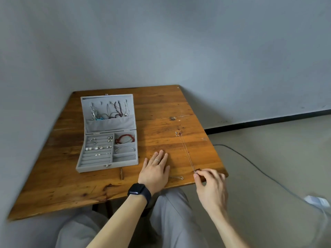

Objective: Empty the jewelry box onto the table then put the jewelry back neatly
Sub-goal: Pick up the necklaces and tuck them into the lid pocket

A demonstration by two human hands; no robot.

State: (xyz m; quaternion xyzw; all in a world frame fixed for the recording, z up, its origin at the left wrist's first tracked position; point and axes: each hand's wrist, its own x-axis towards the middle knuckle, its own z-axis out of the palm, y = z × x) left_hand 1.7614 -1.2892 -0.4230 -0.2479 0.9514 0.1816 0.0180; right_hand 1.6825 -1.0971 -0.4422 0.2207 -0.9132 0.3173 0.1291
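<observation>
One thin silver necklace [186, 153], outstretched

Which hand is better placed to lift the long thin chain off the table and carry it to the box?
Right. The right hand pinches the near end of the chain; the left hand lies flat on the table, holding nothing.

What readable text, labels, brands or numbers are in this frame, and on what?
No text can be read anywhere.
On the smartwatch: screen dark, no digits.
On the jewelry box: plain grey, no label or brand visible.
On the silver necklace pinched by the right hand: no tag visible.
On the white object on the floor: too blurred to tell.
</observation>
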